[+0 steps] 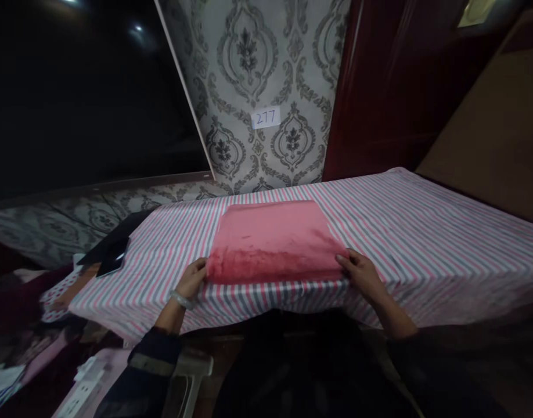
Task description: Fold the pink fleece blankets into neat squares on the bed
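A pink-red plush cloth [273, 241], folded into a rectangle, lies flat on the striped tablecloth [406, 226] near the table's front edge. Its pile looks darker red along the near side. My left hand [192, 280], with a bracelet at the wrist, pinches the near left corner. At the near right corner, my right hand [360, 271] grips the cloth between thumb and fingers. The fingers under both corners are partly hidden.
A large dark television screen [87, 93] stands at the left. A phone or tablet [114, 256] rests at the table's left end. Below are a power strip [83, 389] and piled fabrics [26, 342]. A brown panel [497, 122] rises at the right.
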Tool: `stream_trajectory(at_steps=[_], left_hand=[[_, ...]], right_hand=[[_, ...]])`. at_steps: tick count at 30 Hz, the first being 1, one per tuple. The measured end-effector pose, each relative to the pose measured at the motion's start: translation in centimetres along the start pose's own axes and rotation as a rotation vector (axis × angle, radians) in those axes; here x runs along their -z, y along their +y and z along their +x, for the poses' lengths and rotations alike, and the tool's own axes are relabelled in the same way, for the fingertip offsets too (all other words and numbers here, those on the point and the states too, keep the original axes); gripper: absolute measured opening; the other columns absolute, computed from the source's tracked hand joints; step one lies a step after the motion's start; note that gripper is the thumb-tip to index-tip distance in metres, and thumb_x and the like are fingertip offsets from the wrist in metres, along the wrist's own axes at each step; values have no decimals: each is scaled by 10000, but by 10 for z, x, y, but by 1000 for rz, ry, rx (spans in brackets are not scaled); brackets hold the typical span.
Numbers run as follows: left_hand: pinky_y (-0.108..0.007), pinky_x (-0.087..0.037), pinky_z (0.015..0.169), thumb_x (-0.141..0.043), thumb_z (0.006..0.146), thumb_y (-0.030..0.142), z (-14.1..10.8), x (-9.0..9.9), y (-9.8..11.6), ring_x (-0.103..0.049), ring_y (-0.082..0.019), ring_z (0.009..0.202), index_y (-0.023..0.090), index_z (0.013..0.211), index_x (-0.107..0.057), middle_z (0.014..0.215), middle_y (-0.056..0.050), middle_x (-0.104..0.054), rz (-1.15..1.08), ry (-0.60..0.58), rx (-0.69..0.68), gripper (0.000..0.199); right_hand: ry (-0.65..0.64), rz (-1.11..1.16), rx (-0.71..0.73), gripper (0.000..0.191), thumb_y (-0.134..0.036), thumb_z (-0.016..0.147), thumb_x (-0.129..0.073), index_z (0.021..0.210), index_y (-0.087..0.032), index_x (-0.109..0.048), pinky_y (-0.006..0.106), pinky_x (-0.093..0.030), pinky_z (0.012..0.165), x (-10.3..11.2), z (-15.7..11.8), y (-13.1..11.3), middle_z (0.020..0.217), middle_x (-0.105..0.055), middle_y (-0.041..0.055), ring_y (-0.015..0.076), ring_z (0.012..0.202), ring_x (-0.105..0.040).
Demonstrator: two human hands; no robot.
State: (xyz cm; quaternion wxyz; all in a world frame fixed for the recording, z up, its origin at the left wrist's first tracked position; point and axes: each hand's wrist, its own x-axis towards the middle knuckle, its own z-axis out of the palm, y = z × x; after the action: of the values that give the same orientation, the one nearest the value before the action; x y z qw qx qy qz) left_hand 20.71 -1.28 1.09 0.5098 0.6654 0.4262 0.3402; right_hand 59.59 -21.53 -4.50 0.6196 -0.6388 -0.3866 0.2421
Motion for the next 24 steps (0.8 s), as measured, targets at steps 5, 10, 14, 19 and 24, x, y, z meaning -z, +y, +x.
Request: stream_trajectory(at_steps=[5, 10, 14, 19, 24], left_hand=[[-361, -540, 789, -846, 526, 582, 7, 3, 14, -690, -299, 897, 175, 795, -745, 747, -78, -744, -11, -85, 90, 499], [-388, -557, 773, -872, 464, 576, 21, -7, 28, -706, -321, 882, 166, 860, -759, 759, -91, -757, -9, -110, 120, 581], [-379, -552, 730, -851, 483, 582, 22, -5, 23, -709, -312, 829, 153, 832, -747, 708, -82, -739, -38, -102, 142, 562], [-371, -548, 681, -807, 545, 495, 38, 18, 16, -705, -289, 778, 162, 813, -724, 710, -75, -723, 84, -36, 176, 436], [-437, -445, 1098, -664, 727, 465, 84, -1, 59, -568, -327, 1303, 173, 1152, -710, 1317, -147, -674, 408, 138, -158, 519]], right_hand=[[-181, -4, -44, 501, -705, 731, -678, 786, -208, -644, 311, -458, 674, 13, 13, -16, 725, -615, 8, 206, 739, -570], [-183, -77, -50, 527, -728, 738, -621, 754, -202, -638, 321, -476, 688, 10, 45, -43, 764, -657, 22, 209, 749, -585], [-173, -62, -16, 431, -575, 652, -725, 860, -201, -671, 317, -505, 679, -7, 56, -36, 820, -707, 28, 228, 775, -650], [-173, -73, -73, 373, -465, 726, -663, 978, -191, -681, 331, -533, 628, 4, 59, -4, 766, -722, 38, 234, 706, -683], [-89, -609, 247, 588, -387, 811, -631, 1356, -169, -593, 429, -534, 921, -5, 113, -31, 1220, -702, 152, 291, 1054, -679]])
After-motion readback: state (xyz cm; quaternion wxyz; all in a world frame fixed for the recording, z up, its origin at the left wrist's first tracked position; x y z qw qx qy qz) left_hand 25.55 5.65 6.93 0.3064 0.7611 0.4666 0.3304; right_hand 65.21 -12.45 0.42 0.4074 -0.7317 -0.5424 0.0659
